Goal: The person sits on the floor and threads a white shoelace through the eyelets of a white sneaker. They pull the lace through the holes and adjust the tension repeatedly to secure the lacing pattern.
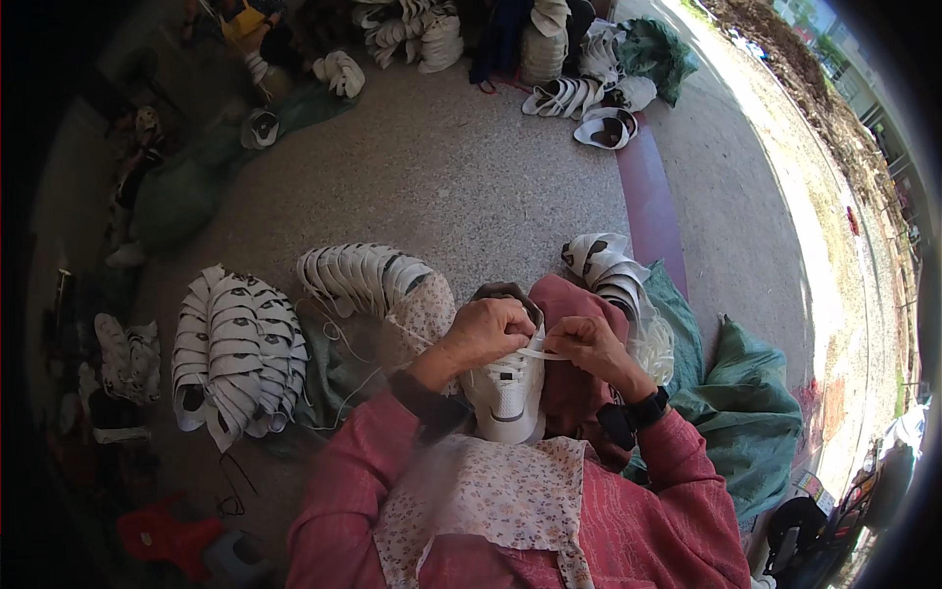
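Note:
A white shoe upper [505, 401] rests on my lap, its toe toward me and its dark-lined opening away from me. A flat white shoelace [538, 354] crosses its eyelets. My left hand [491, 329] is closed over the left side of the lacing, fingertips pinched at the lace; its fingers partly hide what they grip. Just right of the upper, my right hand [586, 346] pinches the same lace, which runs taut toward the left hand. Dark bands cover both wrists.
Nested white uppers form a curved row [358, 275] ahead, a heap [240, 353] at left and another stack [603, 260] at right. Green sacks [736, 412] lie at right. More uppers [569, 96] lie across the floor. A red object [169, 535] stands at lower left.

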Demonstrator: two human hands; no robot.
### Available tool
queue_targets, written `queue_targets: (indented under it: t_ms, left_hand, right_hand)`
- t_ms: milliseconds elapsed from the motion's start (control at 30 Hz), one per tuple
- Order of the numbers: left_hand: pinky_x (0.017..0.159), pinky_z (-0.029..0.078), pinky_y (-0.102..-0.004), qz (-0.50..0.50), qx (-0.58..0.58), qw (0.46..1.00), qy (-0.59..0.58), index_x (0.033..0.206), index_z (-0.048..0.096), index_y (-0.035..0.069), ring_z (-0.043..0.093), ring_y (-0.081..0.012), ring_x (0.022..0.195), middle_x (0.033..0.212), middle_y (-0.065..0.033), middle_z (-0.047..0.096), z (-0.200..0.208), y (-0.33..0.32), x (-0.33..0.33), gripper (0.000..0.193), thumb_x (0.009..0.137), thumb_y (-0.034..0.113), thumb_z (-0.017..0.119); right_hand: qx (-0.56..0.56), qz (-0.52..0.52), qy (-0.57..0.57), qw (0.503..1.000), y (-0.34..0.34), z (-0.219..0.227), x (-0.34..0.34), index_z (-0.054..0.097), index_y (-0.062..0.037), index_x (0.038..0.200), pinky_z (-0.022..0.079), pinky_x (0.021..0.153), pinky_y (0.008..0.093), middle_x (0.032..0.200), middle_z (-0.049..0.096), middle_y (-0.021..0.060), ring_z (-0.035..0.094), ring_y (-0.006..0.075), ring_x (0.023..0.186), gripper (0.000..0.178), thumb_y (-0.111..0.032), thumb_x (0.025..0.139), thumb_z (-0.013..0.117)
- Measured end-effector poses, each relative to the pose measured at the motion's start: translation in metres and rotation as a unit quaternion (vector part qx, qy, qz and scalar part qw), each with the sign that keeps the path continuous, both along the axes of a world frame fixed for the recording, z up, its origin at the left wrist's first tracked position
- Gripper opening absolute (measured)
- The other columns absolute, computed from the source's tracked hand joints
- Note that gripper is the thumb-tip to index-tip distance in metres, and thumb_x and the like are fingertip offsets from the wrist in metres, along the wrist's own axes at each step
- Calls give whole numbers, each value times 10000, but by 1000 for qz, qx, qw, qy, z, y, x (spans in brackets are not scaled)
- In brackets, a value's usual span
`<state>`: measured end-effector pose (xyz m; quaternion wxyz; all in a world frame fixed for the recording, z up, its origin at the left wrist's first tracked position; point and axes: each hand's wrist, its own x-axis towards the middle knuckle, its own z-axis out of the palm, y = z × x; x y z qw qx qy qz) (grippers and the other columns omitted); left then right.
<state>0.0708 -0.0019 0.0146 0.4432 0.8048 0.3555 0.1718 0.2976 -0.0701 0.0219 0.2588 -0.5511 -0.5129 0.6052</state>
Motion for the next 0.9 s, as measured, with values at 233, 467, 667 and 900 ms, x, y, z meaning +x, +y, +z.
queue_targets:
  t_ms: [233, 467, 667, 900]
  left_hand:
    - [732, 524, -328, 0, -1, 999, -35, 935, 755, 75, 684, -210, 817, 857, -33, 680, -5, -1, 0, 156, 799, 151, 760]
    - [716, 528, -345, 0, 83, 994, -73, 933, 750, 63, 677, -241, 812, 854, -77, 673, -9, -7, -2, 144, 798, 112, 763]
    - [724, 522, -361, -4, 116, 991, -73, 913, 745, 72, 663, -251, 805, 849, -77, 665, -14, -7, -2, 125, 796, 113, 759]
    - [767, 515, -386, 2, 156, 987, -31, 876, 725, 97, 666, -261, 836, 846, -57, 666, -12, -9, 2, 90, 799, 143, 735]
  right_hand:
    - [154, 17, -14, 988, -2, -31, -5, 730, 0, 993, 522, 756, 277, 886, 695, 35, 655, 126, 834, 120, -75, 904, 698]
    - [223, 130, -102, 961, 36, 1, 14, 715, -55, 1063, 523, 793, 310, 1026, 616, 66, 641, 200, 842, 291, -102, 788, 797]
    - [288, 186, -65, 937, 47, -1, 15, 709, -72, 1000, 522, 809, 307, 1139, 586, 81, 622, 184, 930, 308, -90, 724, 844]
    - [242, 186, -42, 951, 50, -10, 11, 688, -51, 979, 529, 780, 282, 1097, 573, 65, 633, 171, 941, 294, -23, 724, 832]
